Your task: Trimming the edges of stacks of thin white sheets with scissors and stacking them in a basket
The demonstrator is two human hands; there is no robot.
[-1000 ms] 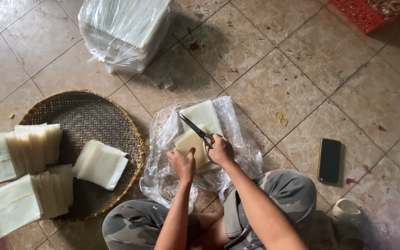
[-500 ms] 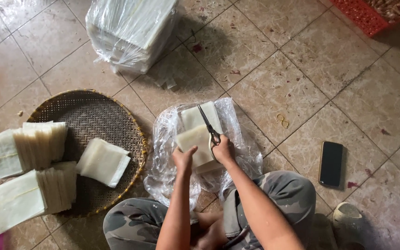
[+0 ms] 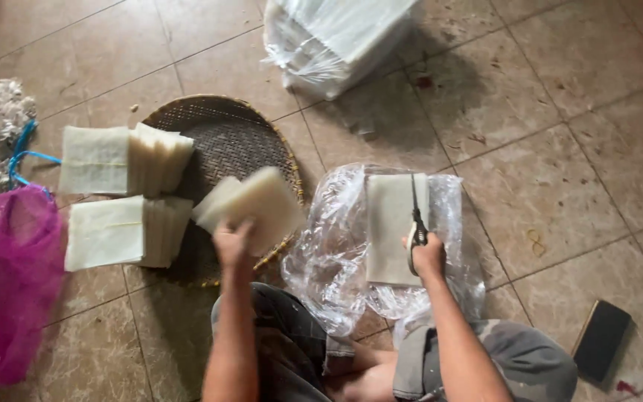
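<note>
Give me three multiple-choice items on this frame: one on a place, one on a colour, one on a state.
1. Where does the left hand hold its stack of pale sheets?
A. over the woven tray's edge
B. over the phone
C. inside the pink bag

2. What colour is the mesh bag?
A. green
B. pink
C. white

3. What does the right hand hold?
A. nothing
B. a knife
C. scissors

Key: 1 A, the stack overlaps the woven tray; 2 B, plainly pink; 3 C, its fingers grip scissors over the sheets on plastic wrap.

Place: home workshop, food work done on the floor
Floor (image 3: 545,149): worn, stained beige tiles
Stock: plastic-wrapped bale of sheets (image 3: 336,37)
Gear: woven tray (image 3: 225,134) with cut stacks (image 3: 124,160)
Extras: pink bag (image 3: 9,283), phone (image 3: 600,339)
</note>
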